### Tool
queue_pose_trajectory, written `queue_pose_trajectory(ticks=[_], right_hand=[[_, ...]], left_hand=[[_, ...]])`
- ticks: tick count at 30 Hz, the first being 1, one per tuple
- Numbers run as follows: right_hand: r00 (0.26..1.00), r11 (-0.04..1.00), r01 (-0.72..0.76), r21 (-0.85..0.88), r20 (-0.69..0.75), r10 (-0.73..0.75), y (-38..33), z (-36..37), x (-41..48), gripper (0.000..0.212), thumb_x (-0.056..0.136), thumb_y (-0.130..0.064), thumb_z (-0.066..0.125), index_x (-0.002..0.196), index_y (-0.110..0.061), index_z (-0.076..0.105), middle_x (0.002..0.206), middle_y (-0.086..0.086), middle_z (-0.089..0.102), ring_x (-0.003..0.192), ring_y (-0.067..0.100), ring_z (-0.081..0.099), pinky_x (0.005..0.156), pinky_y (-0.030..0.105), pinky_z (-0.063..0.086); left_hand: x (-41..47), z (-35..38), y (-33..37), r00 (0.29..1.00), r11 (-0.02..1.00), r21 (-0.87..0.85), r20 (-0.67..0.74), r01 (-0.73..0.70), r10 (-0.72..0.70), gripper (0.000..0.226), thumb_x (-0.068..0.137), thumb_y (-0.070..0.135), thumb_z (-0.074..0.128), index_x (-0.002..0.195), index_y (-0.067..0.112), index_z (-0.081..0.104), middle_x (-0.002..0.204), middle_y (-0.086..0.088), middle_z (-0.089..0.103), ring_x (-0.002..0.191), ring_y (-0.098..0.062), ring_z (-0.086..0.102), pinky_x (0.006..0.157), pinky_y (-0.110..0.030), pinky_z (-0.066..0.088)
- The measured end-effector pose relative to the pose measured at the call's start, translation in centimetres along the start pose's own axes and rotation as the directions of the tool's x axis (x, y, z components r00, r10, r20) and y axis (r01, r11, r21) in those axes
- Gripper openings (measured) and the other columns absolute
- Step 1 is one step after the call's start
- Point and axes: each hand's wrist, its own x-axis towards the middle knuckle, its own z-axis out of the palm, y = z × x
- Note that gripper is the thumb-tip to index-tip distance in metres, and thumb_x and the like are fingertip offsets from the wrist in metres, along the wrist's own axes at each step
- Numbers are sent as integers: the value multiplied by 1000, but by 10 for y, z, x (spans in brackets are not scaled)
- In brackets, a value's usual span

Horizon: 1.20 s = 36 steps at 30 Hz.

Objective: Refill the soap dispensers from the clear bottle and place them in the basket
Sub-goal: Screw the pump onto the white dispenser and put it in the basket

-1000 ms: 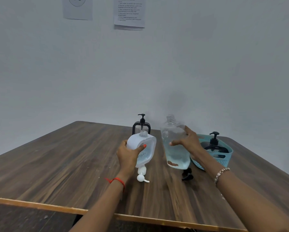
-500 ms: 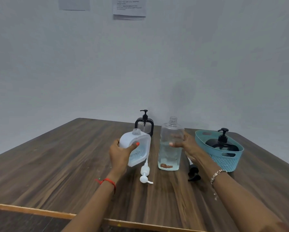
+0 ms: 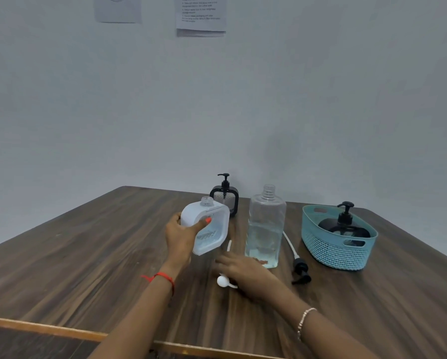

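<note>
My left hand (image 3: 183, 234) grips a white soap dispenser (image 3: 212, 229), tilted, its neck open and without a pump. The white pump (image 3: 223, 281) lies on the table just below it. My right hand (image 3: 243, 270), blurred, lies over the pump's middle with its fingers stretched out to the left. The clear bottle (image 3: 266, 229) stands uncapped to the right, about half full of clear liquid. A teal basket (image 3: 333, 252) at the right holds a black dispenser (image 3: 346, 226) with its pump on.
A black-framed dispenser (image 3: 225, 198) with a pump stands behind the white one. A loose black pump (image 3: 300, 270) with a white tube lies between the clear bottle and the basket. The wooden table (image 3: 87, 255) ends at a pale front edge; a grey wall rises behind.
My right hand has let go of the clear bottle, which now stands by itself, and has moved down to the white pump. My left hand still holds the white dispenser.
</note>
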Motion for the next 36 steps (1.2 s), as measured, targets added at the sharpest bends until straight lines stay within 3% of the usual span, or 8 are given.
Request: queue_pose_trajectory(ticks=[3, 6, 9, 14, 18, 27, 32, 36], right_hand=[[1000, 999, -17, 36, -4, 17, 0, 5, 9, 24, 84, 2, 48, 104, -7, 57, 109, 9, 55, 105, 25, 48, 73, 34, 41], [980, 920, -67, 387, -148, 133, 5, -14, 13, 20, 78, 3, 58, 97, -3, 63, 103, 13, 62, 98, 22, 55, 78, 32, 46], [804, 706, -40, 707, -396, 443, 9, -62, 22, 17, 72, 4, 64, 82, -8, 67, 79, 7, 67, 72, 6, 61, 64, 18, 47], [531, 338, 190, 922, -386, 755, 34, -144, 48, 27, 74, 5, 70, 96, -11, 65, 84, 1, 67, 65, -1, 63, 63, 14, 52], [562, 398, 158, 904, -414, 716, 44, -175, 58, 16, 77, 3, 68, 92, 0, 65, 84, 3, 64, 54, 7, 55, 55, 18, 46], [681, 480, -62, 875, -315, 662, 38, -182, 53, 18, 74, -4, 73, 88, 5, 68, 96, 26, 68, 61, 13, 53, 58, 23, 44], [778, 559, -185, 808, -227, 585, 22, -170, 41, 24, 66, -21, 82, 76, -3, 70, 70, 9, 69, 58, 8, 56, 58, 18, 43], [711, 581, -243, 777, -265, 651, 14, -162, 35, 36, 61, -32, 85, 74, -8, 62, 67, 2, 61, 57, 9, 53, 52, 11, 39]], left_hand=[[0, -5, 1, 1000, 1000, -6, -6, -1, 1, 47, 60, 18, 86, 99, 12, 60, 98, -9, 67, 88, -27, 66, 64, -34, 57], [2, -11, 1, 1000, 1000, -3, -9, 8, -8, 48, 60, 17, 86, 99, 9, 60, 101, -12, 67, 89, -29, 67, 70, -38, 58], [5, -15, 5, 1000, 1000, -22, 13, 11, -11, 47, 61, 16, 86, 99, 9, 60, 103, -14, 67, 91, -31, 67, 77, -46, 58], [-1, -11, 15, 995, 998, -63, 103, 19, -12, 45, 59, 18, 86, 97, 12, 62, 100, -12, 69, 87, -28, 69, 73, -43, 59], [-5, -7, 25, 981, 995, -94, 190, 42, -24, 44, 59, 15, 86, 96, 14, 63, 99, -11, 70, 89, -30, 69, 78, -48, 57], [-10, -7, 45, 923, 992, -123, 384, 34, 16, 43, 63, 12, 82, 102, 9, 65, 95, -7, 73, 82, -23, 72, 61, -31, 58], [-13, -1, 58, 892, 981, -183, 452, 65, 25, 44, 56, 19, 80, 96, 7, 68, 89, -7, 75, 80, -26, 72, 60, -34, 59], [-17, 2, 62, 872, 980, -186, 488, 76, 25, 44, 54, 20, 81, 95, 9, 68, 89, -8, 75, 80, -27, 72, 59, -33, 58]])
